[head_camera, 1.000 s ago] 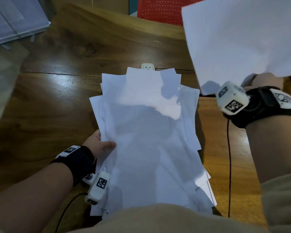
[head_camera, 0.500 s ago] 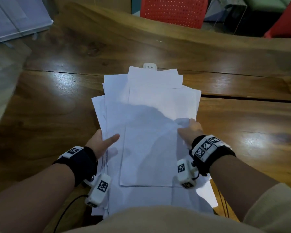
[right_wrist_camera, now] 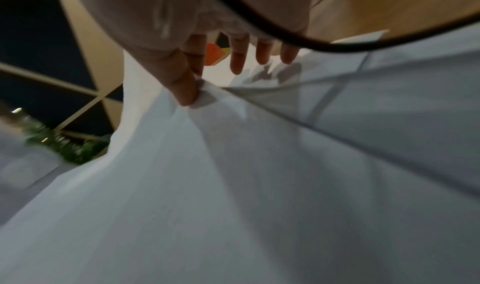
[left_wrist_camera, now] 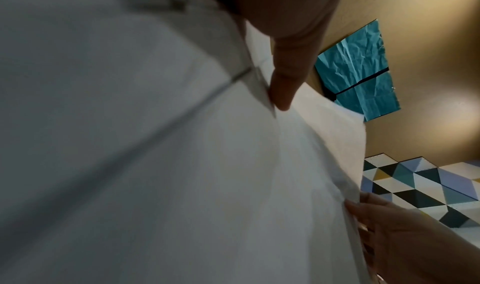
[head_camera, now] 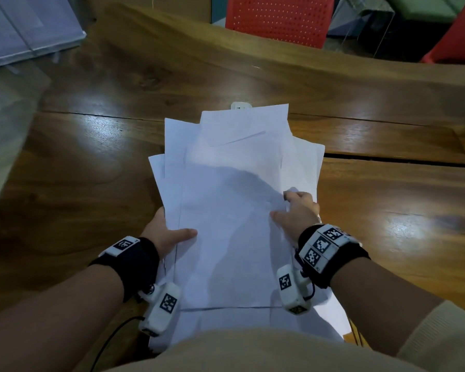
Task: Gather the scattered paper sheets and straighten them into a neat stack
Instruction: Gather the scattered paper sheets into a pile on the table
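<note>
An uneven stack of white paper sheets (head_camera: 231,210) lies lengthwise in front of me over the wooden table (head_camera: 91,183), its far edges fanned out. My left hand (head_camera: 169,233) grips the stack's left edge, thumb on top and the other fingers hidden below. My right hand (head_camera: 297,210) holds the right edge, thumb on the top sheet. In the left wrist view the left thumb (left_wrist_camera: 284,78) presses on the paper (left_wrist_camera: 182,165), and the right hand (left_wrist_camera: 402,239) shows at the far edge. In the right wrist view the right thumb (right_wrist_camera: 187,87) pinches a puckered sheet (right_wrist_camera: 259,185).
A small white plug-like object (head_camera: 240,105) peeks out at the stack's far end. A dark seam (head_camera: 387,160) runs across the table on the right. Red chairs (head_camera: 277,20) stand beyond the far edge. A pale panel (head_camera: 24,30) sits at the far left.
A second ago my right hand held one sheet up at the upper right. It laid that sheet on the stack and now holds the stack's right edge. The left hand kept its grip.
</note>
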Motion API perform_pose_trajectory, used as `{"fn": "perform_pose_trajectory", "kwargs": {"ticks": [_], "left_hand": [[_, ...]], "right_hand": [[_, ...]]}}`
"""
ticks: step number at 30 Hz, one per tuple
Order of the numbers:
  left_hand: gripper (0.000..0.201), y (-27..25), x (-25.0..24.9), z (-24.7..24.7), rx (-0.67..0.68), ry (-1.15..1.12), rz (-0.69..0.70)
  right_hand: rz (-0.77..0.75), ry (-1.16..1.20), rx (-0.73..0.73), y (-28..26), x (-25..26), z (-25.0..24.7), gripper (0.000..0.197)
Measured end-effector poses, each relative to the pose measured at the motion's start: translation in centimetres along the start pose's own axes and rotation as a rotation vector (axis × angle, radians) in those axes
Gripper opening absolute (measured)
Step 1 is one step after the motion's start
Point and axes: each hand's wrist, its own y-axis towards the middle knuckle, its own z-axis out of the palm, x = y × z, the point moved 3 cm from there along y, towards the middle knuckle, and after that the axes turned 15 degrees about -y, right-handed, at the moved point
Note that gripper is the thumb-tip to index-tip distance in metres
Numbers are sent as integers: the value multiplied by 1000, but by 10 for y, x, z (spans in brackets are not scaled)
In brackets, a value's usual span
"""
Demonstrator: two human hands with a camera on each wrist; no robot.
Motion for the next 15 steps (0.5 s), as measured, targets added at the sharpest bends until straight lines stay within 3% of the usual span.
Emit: {"fn": "perform_pose_trajectory", "kwargs": {"ticks": [5, 7, 9, 12, 15], "left_hand": [[86, -1, -3, 3, -6, -34, 7], [73, 2, 0, 2, -22, -37, 4], [79, 3, 1, 1, -24, -12, 6], [93, 2, 1, 0, -20, 15, 8], [80, 3, 3, -1, -17, -11, 6]], "right_hand": [[122, 197, -20, 10, -14, -8, 23], [120, 343, 21, 7, -11, -6, 34], [114, 449, 80, 5, -7, 2, 47], [62, 435, 162, 0, -1, 8, 27], [4, 384, 226, 2, -5, 2, 22]]}}
